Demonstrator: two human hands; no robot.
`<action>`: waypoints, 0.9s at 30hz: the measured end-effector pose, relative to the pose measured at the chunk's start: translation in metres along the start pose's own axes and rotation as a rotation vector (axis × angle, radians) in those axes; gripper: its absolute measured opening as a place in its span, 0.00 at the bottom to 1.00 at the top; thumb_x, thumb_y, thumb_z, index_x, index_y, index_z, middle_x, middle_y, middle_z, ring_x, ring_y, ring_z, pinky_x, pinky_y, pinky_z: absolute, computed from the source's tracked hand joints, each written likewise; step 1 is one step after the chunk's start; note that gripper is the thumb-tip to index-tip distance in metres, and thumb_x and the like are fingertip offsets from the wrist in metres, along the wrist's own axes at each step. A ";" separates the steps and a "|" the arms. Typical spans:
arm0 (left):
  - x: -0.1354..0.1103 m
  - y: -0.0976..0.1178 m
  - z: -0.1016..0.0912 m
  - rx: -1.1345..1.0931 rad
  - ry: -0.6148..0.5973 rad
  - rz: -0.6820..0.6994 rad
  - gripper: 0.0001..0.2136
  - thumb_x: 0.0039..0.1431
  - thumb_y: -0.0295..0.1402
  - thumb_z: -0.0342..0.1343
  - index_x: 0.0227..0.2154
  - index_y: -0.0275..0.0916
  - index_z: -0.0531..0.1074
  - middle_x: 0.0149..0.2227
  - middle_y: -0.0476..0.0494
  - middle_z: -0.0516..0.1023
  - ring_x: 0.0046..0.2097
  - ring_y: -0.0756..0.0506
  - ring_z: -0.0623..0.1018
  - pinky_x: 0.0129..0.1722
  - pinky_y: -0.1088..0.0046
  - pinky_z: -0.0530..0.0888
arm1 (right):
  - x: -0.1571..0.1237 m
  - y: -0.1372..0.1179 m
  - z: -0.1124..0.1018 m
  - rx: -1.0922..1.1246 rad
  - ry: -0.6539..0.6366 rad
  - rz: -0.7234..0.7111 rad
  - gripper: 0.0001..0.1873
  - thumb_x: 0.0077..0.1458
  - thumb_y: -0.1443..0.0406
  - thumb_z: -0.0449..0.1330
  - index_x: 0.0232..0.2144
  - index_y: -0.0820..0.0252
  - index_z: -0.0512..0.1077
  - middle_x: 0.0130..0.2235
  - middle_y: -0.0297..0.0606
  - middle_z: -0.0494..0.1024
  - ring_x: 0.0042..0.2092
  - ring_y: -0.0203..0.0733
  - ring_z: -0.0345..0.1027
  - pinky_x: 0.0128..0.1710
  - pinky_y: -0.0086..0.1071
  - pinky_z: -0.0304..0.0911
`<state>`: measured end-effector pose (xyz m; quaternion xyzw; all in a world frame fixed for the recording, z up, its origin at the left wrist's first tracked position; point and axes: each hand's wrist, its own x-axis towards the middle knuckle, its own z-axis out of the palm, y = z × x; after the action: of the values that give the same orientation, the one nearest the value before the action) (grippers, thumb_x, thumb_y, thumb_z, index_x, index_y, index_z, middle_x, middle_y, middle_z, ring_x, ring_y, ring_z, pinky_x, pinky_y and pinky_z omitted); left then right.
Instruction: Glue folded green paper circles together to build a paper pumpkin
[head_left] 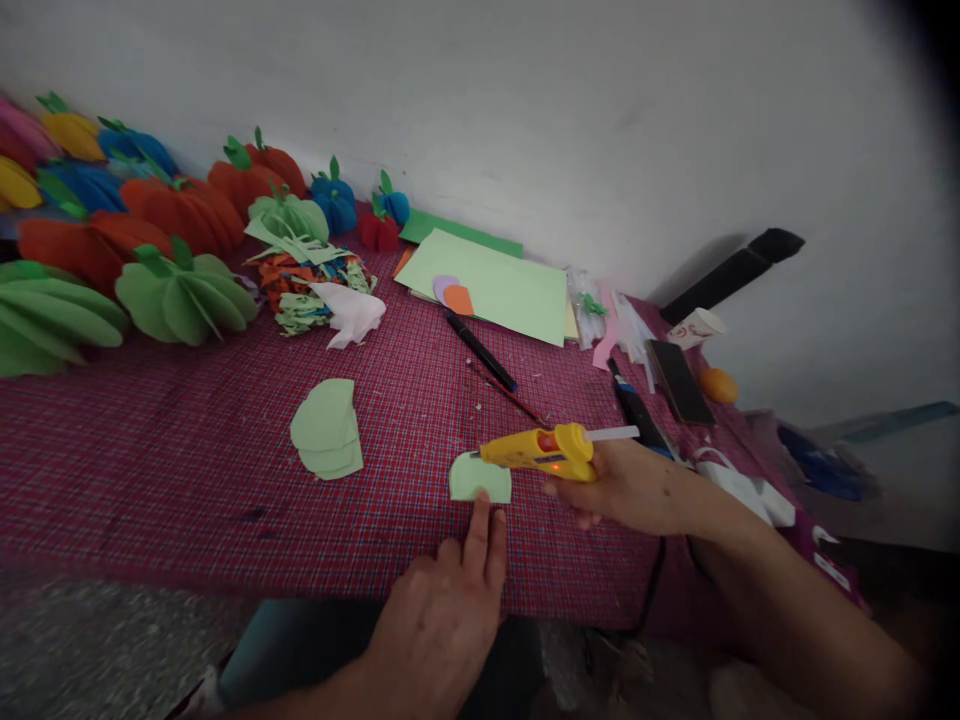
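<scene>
A small light green paper piece (491, 487), rounded along its far edge, lies flat on the checked cloth. Two outstretched fingertips of my left hand (448, 605) press on its near edge, grasping nothing. My right hand (626, 485) is wrapped round a yellow hot glue gun (536, 450). Its nozzle points left, right above the paper's curved edge; whether it touches cannot be made out. A white glue stick (613, 433) sticks out of the gun's back, and a small orange light glows on its side. Further left rests a stack of light green rounded paper pieces (326, 430).
Folded paper pumpkins (184, 300) in several colours crowd the back left. Nearby lie a heap of paper shreds (300, 285), light green sheets (495, 285) and a black marker (482, 352). At right are a phone (680, 382), a paper cup (696, 328) and an orange fruit (718, 386).
</scene>
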<state>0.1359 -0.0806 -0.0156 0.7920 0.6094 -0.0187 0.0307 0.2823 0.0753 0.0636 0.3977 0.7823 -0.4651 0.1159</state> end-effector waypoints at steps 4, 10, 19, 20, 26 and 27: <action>0.000 -0.001 -0.001 -0.002 0.008 -0.001 0.26 0.55 0.29 0.49 0.58 0.33 0.58 0.60 0.29 0.55 0.28 0.45 0.75 0.18 0.69 0.73 | 0.002 -0.008 0.001 -0.027 -0.003 -0.026 0.18 0.56 0.56 0.54 0.46 0.58 0.67 0.26 0.31 0.72 0.23 0.32 0.67 0.22 0.25 0.64; -0.001 0.000 -0.002 0.003 -0.002 -0.001 0.26 0.55 0.28 0.49 0.58 0.33 0.58 0.60 0.28 0.55 0.27 0.45 0.75 0.17 0.69 0.73 | 0.002 -0.015 0.002 -0.027 -0.010 -0.034 0.15 0.56 0.57 0.54 0.42 0.59 0.68 0.23 0.29 0.70 0.23 0.33 0.67 0.21 0.24 0.63; -0.001 0.000 -0.003 0.010 -0.009 -0.003 0.27 0.55 0.28 0.50 0.59 0.34 0.57 0.61 0.29 0.53 0.29 0.45 0.75 0.18 0.71 0.74 | -0.004 0.010 0.000 0.037 0.018 0.031 0.16 0.55 0.56 0.54 0.42 0.60 0.68 0.24 0.30 0.70 0.22 0.32 0.66 0.21 0.25 0.63; -0.001 0.000 -0.004 0.008 -0.005 -0.002 0.27 0.55 0.28 0.50 0.59 0.34 0.57 0.61 0.29 0.53 0.29 0.45 0.75 0.18 0.70 0.74 | -0.006 0.011 -0.001 0.038 0.022 0.039 0.16 0.55 0.56 0.54 0.42 0.60 0.68 0.23 0.30 0.70 0.22 0.33 0.66 0.22 0.25 0.64; -0.001 0.000 -0.005 -0.003 -0.024 -0.005 0.28 0.54 0.27 0.51 0.59 0.33 0.57 0.61 0.30 0.52 0.29 0.45 0.75 0.18 0.70 0.74 | -0.013 0.010 -0.002 0.050 0.045 0.100 0.19 0.54 0.55 0.54 0.43 0.62 0.68 0.21 0.30 0.69 0.22 0.35 0.66 0.22 0.27 0.63; -0.001 0.000 -0.005 -0.005 -0.025 -0.005 0.28 0.54 0.28 0.52 0.59 0.34 0.56 0.61 0.29 0.52 0.30 0.45 0.75 0.19 0.69 0.74 | -0.014 0.009 -0.002 0.058 0.045 0.102 0.19 0.54 0.56 0.54 0.44 0.62 0.67 0.21 0.30 0.69 0.22 0.35 0.66 0.22 0.27 0.63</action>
<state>0.1354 -0.0808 -0.0105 0.7901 0.6110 -0.0272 0.0401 0.2990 0.0724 0.0667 0.4508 0.7495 -0.4720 0.1103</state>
